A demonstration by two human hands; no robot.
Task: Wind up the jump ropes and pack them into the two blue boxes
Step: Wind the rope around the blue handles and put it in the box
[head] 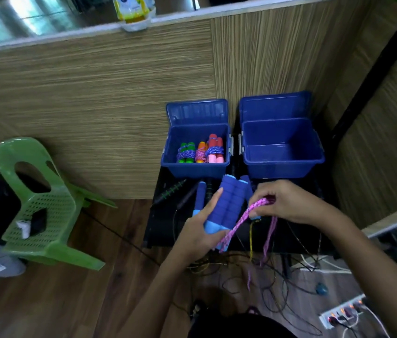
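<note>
Left hand (pixel 202 223) grips blue rope handles (pixel 229 206) over black counter (pixel 163 215); right hand (pixel 287 203) pinches pink rope (pixel 238 224). Left box (pixel 196 170) holds three wound ropes; right box (pixel 282 170) open.

The left hand (pixel 201 225) grips blue handles (pixel 229 203); the right hand (pixel 287 203) pinches the pink rope (pixel 238 223), near two blue boxes (pixel 282 164).
</note>
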